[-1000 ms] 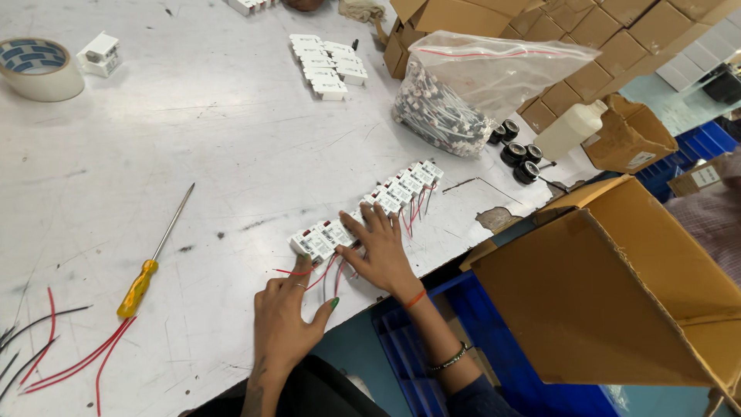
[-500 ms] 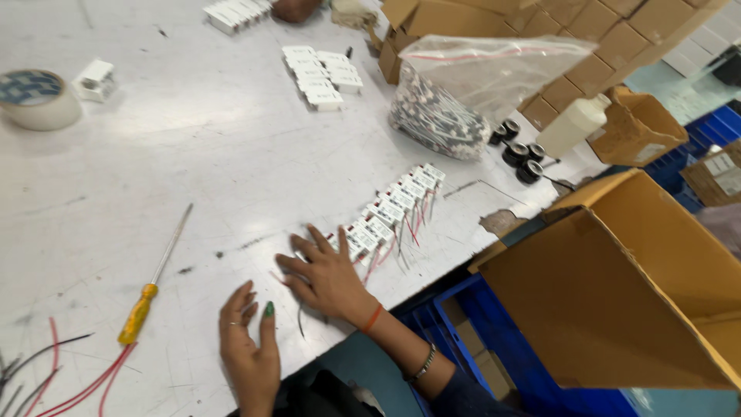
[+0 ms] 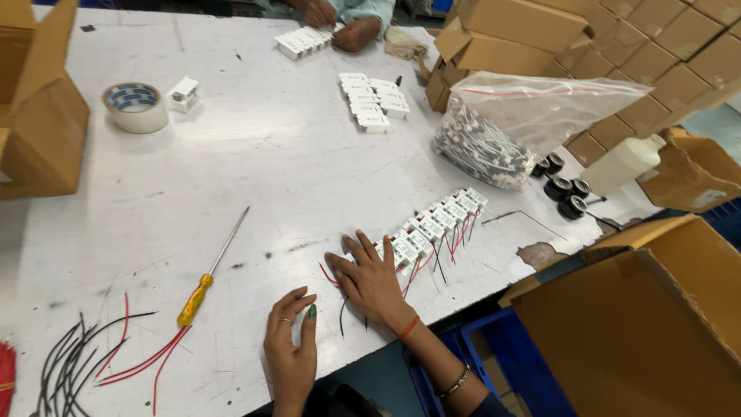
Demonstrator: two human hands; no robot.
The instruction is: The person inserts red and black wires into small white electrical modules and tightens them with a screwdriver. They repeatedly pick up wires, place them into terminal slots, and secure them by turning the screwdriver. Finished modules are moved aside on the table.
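I have my right hand (image 3: 370, 282) flat on the table (image 3: 255, 170), fingers spread, gripping nothing, its fingertips touching the near end of a row of white modules (image 3: 436, 224). The row runs diagonally, near-left to far-right; I count about eight, though the hand may hide one. Their red and black leads trail off the same side, so I judge they are lined up for orderly handling. My left hand (image 3: 292, 347) rests palm-down just left of the right, fingers together, holding nothing.

Left of it lies one yellow-handled screwdriver (image 3: 208, 274), tip pointing far-right, within easy reach. Farther left, loose red and black wires (image 3: 100, 355) lie at the near edge. One tape roll (image 3: 135, 106) and one lone white block (image 3: 184, 94) sit far left. A second stack of modules (image 3: 372, 102) lies far centre; beyond it another person's hands (image 3: 340, 23) work a third group (image 3: 302, 42). A clear bag of parts (image 3: 509, 131), four black knobs (image 3: 562, 185) and one white bottle (image 3: 624, 162) sit right, beside cardboard boxes (image 3: 633, 324).
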